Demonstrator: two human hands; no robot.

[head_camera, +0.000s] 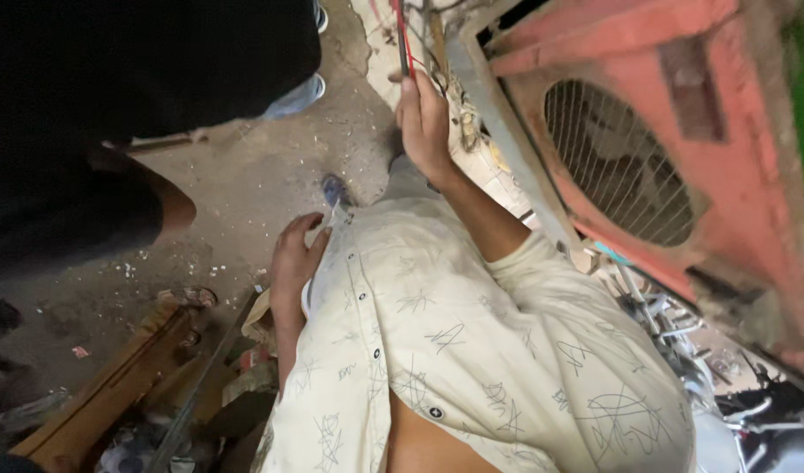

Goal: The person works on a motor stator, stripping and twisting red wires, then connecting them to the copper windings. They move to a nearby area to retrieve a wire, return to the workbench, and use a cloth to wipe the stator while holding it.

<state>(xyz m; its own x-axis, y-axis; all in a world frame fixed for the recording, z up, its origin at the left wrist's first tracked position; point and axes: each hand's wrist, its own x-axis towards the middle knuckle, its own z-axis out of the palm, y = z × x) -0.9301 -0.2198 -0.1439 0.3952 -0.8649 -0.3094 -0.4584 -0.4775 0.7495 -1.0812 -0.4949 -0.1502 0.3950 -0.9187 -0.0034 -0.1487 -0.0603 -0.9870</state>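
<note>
The right hand (424, 123) pinches thin red wires (403, 35) up beside the red fan housing (682, 149); the left hand (294, 263) rests loosely curled on the shirt (472, 350); wiring looks unfinished

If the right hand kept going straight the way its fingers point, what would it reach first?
The right hand points up the picture, fingers on thin red and dark wires. Straight on, it would likely meet the tangle of wires and debris against the grey metal frame edge first, though depth is unclear.
</note>
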